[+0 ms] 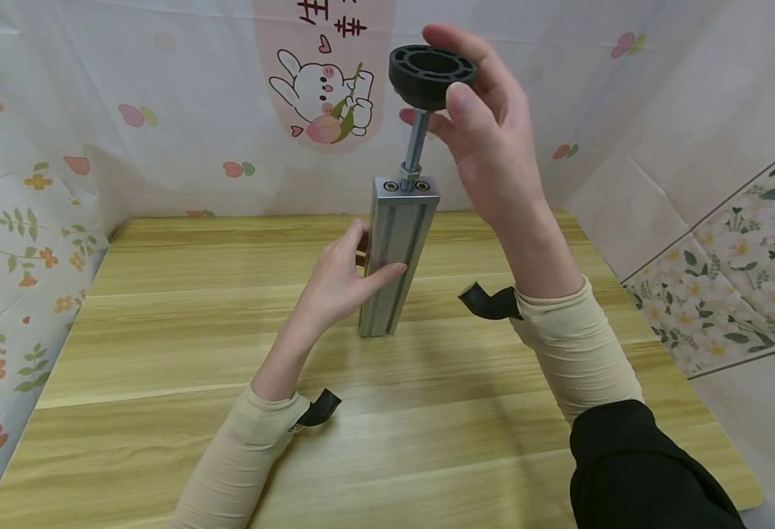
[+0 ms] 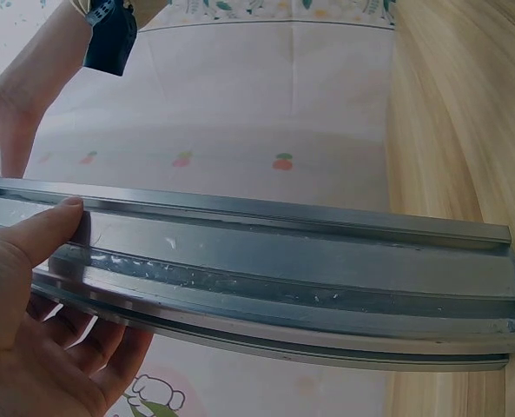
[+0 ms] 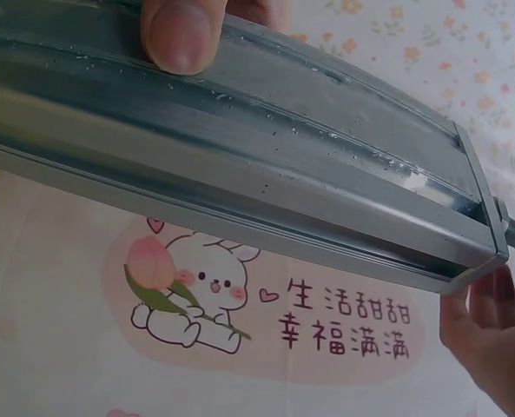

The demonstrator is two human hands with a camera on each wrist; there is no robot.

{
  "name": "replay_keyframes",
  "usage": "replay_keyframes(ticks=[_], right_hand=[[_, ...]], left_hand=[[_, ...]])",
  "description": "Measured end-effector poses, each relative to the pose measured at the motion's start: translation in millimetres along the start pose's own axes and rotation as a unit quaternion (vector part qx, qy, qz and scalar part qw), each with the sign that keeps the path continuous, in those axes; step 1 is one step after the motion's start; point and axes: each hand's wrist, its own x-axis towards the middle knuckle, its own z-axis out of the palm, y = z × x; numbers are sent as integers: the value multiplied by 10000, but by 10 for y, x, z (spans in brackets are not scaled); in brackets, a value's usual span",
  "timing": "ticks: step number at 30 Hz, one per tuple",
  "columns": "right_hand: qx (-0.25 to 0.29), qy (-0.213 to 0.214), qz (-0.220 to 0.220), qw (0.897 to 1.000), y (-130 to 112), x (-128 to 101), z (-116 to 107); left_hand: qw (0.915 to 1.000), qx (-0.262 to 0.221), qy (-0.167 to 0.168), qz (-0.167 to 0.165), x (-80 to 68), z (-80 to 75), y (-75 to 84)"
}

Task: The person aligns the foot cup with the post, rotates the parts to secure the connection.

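Note:
A grey aluminium profile bar (image 1: 397,250) stands upright on the wooden table (image 1: 162,353). My left hand (image 1: 344,275) grips the bar at mid-height, thumb on its front face (image 2: 53,230). A threaded rod (image 1: 416,143) rises from the bar's top end. A black round foot disc (image 1: 430,73) sits on top of the rod. My right hand (image 1: 486,125) holds that disc between thumb and fingers. The left wrist view shows the bar (image 2: 283,278) close up with its lower end on the table. The right wrist view shows the bar (image 3: 266,182) with the left thumb (image 3: 183,30) on it.
Flower-printed cloth walls (image 1: 23,184) close in the table on the left, back and right. A rabbit picture (image 1: 324,88) hangs on the back wall. Black straps (image 1: 489,303) sit at both wrists. The table's front edge lies close to my body.

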Motion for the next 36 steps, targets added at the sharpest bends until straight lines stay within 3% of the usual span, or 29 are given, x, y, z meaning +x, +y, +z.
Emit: replay_keyframes(ticks=[7,20,36], right_hand=[[432,-446,340,9975,10,-6,7],[253,147,90,9995,22,-5,9],[782,-298,285,9961,19,13,10]], left_hand=[[10000,-7,8,5,8,7,-11],[10000,43,-17,-8,4,3,10],[10000,42,-5,-18,6,0,-2]])
